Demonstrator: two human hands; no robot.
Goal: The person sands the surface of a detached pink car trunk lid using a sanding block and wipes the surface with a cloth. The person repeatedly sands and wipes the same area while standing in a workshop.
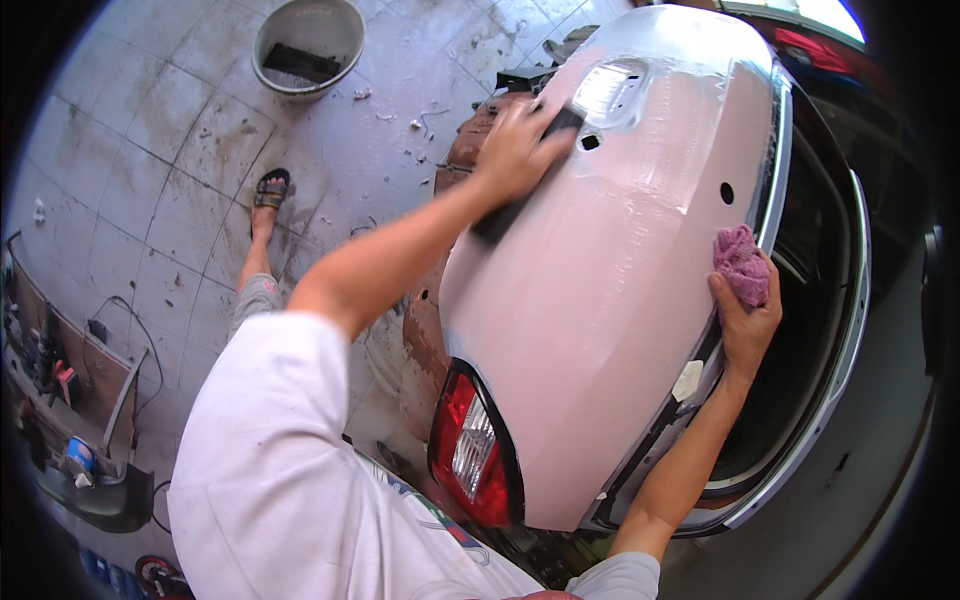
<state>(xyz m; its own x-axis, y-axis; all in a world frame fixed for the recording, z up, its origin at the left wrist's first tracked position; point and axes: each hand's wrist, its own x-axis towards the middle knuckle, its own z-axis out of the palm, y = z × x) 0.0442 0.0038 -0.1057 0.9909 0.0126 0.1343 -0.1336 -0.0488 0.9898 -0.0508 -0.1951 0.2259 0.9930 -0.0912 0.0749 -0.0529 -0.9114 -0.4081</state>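
My left hand, slightly blurred, grips a long dark sanding block laid flat on the trunk lid's lower face. The trunk lid is pinkish, with whitish wet streaks and a paler patch at its far end. Near the block are a square hole and a recess in the panel. My right hand holds a crumpled purple-pink cloth against the lid's upper edge, beside the rear window opening. A round hole lies a little beyond the cloth.
A red and clear tail light sits at the near corner of the car. On the tiled floor stands a pale bucket with a dark object inside. A detached dark bumper and cables lie at the left. My sandalled foot is beside the car.
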